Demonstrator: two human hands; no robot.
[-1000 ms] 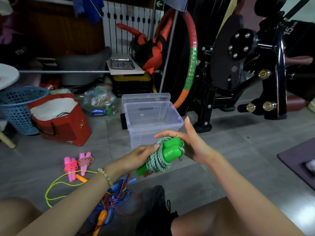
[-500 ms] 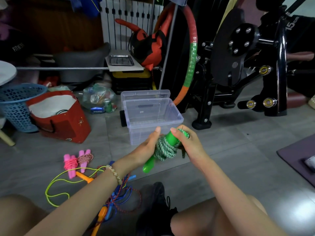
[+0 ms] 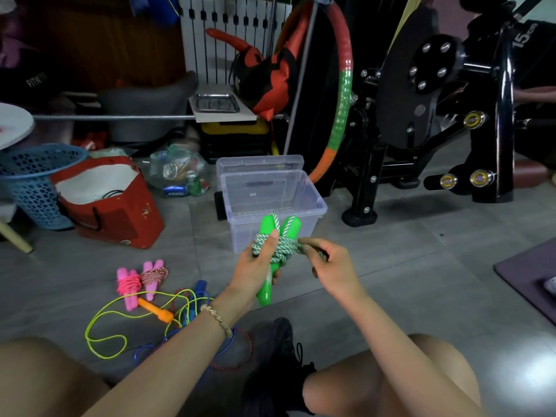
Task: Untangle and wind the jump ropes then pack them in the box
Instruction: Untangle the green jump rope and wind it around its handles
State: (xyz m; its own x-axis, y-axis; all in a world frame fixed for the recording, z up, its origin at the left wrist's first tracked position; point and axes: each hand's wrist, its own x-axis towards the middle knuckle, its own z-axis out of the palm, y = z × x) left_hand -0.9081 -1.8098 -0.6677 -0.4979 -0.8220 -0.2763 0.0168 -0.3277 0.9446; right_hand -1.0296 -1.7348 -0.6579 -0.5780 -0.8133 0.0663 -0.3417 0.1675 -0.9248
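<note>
Head view: left hand [image 3: 255, 270] grips green jump rope [image 3: 275, 246] by handles, right hand [image 3: 334, 270] pinches rope end beside coil, clear box [image 3: 313, 203] just behind, open.

green jump rope [image 3: 279, 246]: turned from lying slantwise, one handle end pointing down-left, to standing with both handle tops up, now in front of the box's [image 3: 316, 206] front wall.
left hand [image 3: 255, 272]: gone from cupping the coil's left side to gripping the lower handles, thumb pressed up against the coil.
right hand [image 3: 334, 269]: off the handle tops and shifted to the right of the coil; it appears to pinch a loose rope end, partly hidden by the fingers.
</note>
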